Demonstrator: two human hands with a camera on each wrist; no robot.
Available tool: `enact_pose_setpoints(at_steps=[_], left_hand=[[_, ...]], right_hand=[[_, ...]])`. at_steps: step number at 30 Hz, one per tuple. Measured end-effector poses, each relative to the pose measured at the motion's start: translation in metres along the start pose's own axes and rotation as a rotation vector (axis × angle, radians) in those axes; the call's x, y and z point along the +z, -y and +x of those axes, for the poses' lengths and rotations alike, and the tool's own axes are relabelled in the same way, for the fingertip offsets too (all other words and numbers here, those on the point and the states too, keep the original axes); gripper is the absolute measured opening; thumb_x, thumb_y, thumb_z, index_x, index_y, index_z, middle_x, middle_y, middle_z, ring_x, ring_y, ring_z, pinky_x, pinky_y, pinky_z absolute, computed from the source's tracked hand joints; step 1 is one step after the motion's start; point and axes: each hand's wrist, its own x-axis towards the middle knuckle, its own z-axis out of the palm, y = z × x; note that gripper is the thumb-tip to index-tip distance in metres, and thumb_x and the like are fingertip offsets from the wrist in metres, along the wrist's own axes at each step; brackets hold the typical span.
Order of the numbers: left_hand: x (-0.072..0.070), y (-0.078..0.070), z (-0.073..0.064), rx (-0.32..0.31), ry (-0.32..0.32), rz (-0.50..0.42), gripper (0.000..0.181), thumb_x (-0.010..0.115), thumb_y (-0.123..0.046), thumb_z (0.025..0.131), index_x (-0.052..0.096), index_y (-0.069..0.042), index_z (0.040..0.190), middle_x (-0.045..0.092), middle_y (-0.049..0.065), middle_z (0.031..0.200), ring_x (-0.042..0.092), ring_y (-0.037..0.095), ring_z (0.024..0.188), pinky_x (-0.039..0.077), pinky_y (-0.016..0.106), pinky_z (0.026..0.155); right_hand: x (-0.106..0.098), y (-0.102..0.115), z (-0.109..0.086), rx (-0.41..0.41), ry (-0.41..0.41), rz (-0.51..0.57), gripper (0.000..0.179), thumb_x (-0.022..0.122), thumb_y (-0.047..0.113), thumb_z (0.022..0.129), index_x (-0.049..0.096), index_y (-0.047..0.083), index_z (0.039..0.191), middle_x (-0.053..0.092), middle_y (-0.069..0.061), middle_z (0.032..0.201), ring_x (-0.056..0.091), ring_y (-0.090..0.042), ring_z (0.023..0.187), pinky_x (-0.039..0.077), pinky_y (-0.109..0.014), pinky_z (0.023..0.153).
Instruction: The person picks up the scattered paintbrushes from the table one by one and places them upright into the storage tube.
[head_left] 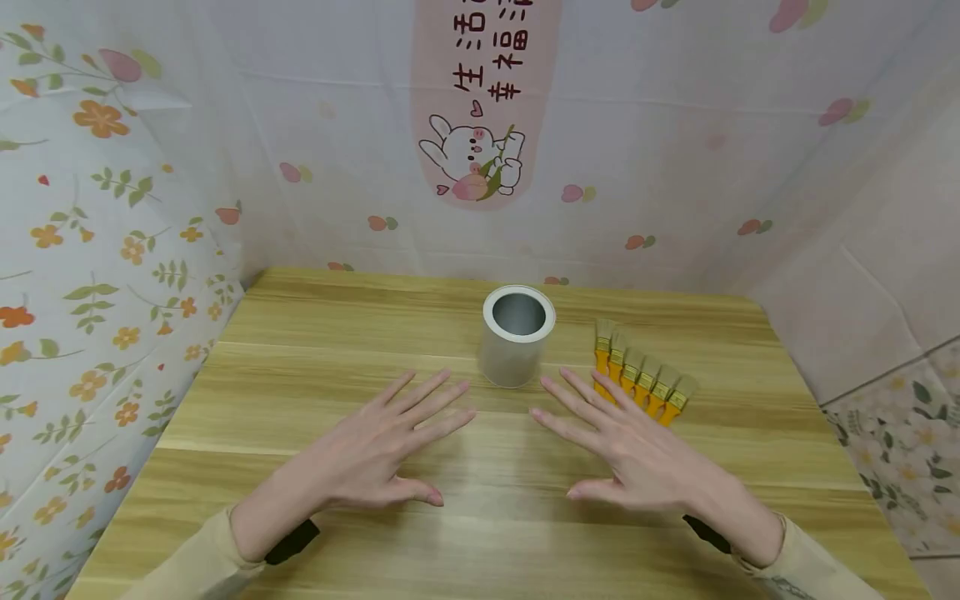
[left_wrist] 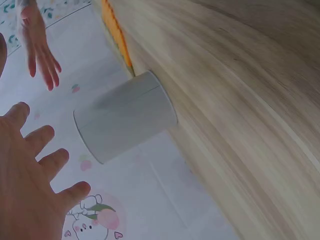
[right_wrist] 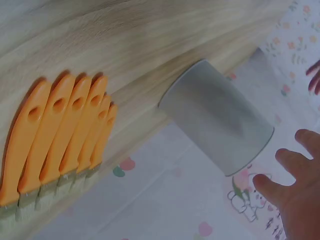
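Note:
A pale grey cylindrical canister (head_left: 512, 360) with a white rim stands upright on the wooden table, its open top showing a hollow interior. To its right lies a row of several paintbrushes (head_left: 643, 382) with orange handles and light bristles, bristle ends pointing away from me. My left hand (head_left: 382, 450) is held above the table, left of and nearer than the canister, fingers straight and spread, holding nothing. My right hand (head_left: 637, 450) mirrors it on the right, fingers spread, partly covering the brush handles in the head view. In the right wrist view the orange handles (right_wrist: 67, 130) show fully.
The wooden table (head_left: 315, 333) reaches back to a white curtain (head_left: 322, 117) printed with fruit and a cartoon rabbit. A flowered cloth (head_left: 112, 275) hangs along the left side, and another pale cloth (head_left: 862, 250) on the right.

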Motion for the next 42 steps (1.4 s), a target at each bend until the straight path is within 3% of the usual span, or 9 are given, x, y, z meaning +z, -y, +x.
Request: enact_pose_setpoints(at_steps=[7, 11, 16, 20, 26, 29, 32, 37, 42], left_hand=[[0.006, 0.003, 0.017, -0.068, -0.076, -0.052, 0.096, 0.061, -0.071, 0.089, 0.027, -0.021, 0.164, 0.021, 0.005, 0.173, 0.028, 0.032, 0.158, 0.032, 0.06, 0.122], [0.012, 0.004, 0.03, -0.131, -0.14, -0.099, 0.099, 0.066, -0.067, 0.089, 0.022, -0.022, 0.165, 0.021, 0.003, 0.173, 0.032, 0.031, 0.157, 0.034, 0.059, 0.122], [0.023, 0.007, 0.051, -0.244, -0.253, -0.184, 0.095, 0.067, -0.061, 0.092, 0.023, -0.019, 0.165, 0.031, 0.005, 0.169, 0.038, 0.027, 0.153, 0.041, 0.054, 0.118], [0.031, 0.009, 0.069, -0.379, -0.324, -0.301, 0.094, 0.074, -0.053, 0.09, 0.027, -0.019, 0.164, 0.04, 0.007, 0.165, 0.045, 0.029, 0.149, 0.044, 0.055, 0.115], [0.046, 0.019, 0.097, -0.628, -0.297, -0.498, 0.101, 0.076, -0.055, 0.088, 0.02, -0.023, 0.165, 0.036, 0.004, 0.167, 0.039, 0.032, 0.153, 0.039, 0.061, 0.118], [0.056, 0.025, 0.11, -0.709, -0.285, -0.601, 0.108, 0.079, -0.055, 0.085, 0.015, -0.023, 0.166, 0.032, 0.003, 0.169, 0.035, 0.03, 0.155, 0.036, 0.063, 0.119], [0.066, 0.03, 0.121, -0.749, -0.286, -0.698, 0.116, 0.084, -0.052, 0.082, 0.01, -0.023, 0.167, 0.031, 0.002, 0.169, 0.033, 0.027, 0.156, 0.033, 0.063, 0.12], [0.078, 0.033, 0.134, -0.808, -0.262, -0.8, 0.127, 0.088, -0.052, 0.076, 0.003, -0.025, 0.167, 0.025, 0.002, 0.171, 0.029, 0.03, 0.157, 0.033, 0.063, 0.12], [0.087, 0.034, 0.144, -0.813, -0.284, -0.846, 0.128, 0.093, -0.048, 0.071, 0.009, -0.026, 0.166, 0.033, 0.005, 0.166, 0.041, 0.033, 0.149, 0.04, 0.061, 0.116]], right_hand=[[-0.002, -0.004, 0.005, 0.103, 0.006, 0.044, 0.086, 0.057, 0.068, 0.094, 0.031, 0.023, 0.163, 0.017, -0.009, 0.174, 0.02, -0.037, 0.16, -0.008, -0.037, 0.132], [-0.005, -0.006, 0.009, 0.161, 0.001, 0.074, 0.088, 0.065, 0.059, 0.093, 0.027, 0.024, 0.164, 0.016, -0.006, 0.174, 0.02, -0.034, 0.16, -0.006, -0.035, 0.132], [-0.006, -0.011, 0.01, 0.259, -0.086, 0.126, 0.084, 0.074, 0.035, 0.092, 0.031, 0.022, 0.163, 0.025, -0.003, 0.172, 0.029, -0.028, 0.158, 0.018, -0.044, 0.131], [-0.003, -0.016, 0.011, 0.341, -0.207, 0.171, 0.078, 0.076, 0.019, 0.092, 0.039, 0.02, 0.16, 0.039, -0.004, 0.166, 0.042, -0.028, 0.151, 0.04, -0.056, 0.116], [0.001, -0.024, 0.015, 0.477, -0.357, 0.265, 0.071, 0.077, 0.011, 0.092, 0.046, 0.019, 0.156, 0.054, -0.008, 0.155, 0.054, -0.033, 0.14, 0.047, -0.056, 0.109], [0.003, -0.03, 0.018, 0.536, -0.427, 0.318, 0.062, 0.074, 0.009, 0.094, 0.052, 0.016, 0.152, 0.062, -0.01, 0.145, 0.061, -0.029, 0.131, 0.053, -0.035, 0.107], [0.008, -0.039, 0.019, 0.604, -0.471, 0.37, 0.053, 0.07, 0.009, 0.097, 0.055, 0.014, 0.148, 0.067, -0.012, 0.137, 0.068, -0.028, 0.118, 0.058, -0.029, 0.096], [0.014, -0.052, 0.019, 0.766, -0.456, 0.461, 0.048, 0.064, 0.015, 0.102, 0.053, 0.015, 0.149, 0.066, -0.016, 0.136, 0.069, -0.035, 0.115, 0.058, -0.056, 0.091], [0.02, -0.067, 0.018, 0.92, -0.391, 0.498, 0.051, 0.063, 0.018, 0.103, 0.049, 0.014, 0.152, 0.065, -0.017, 0.137, 0.067, -0.036, 0.118, 0.057, -0.057, 0.094]])
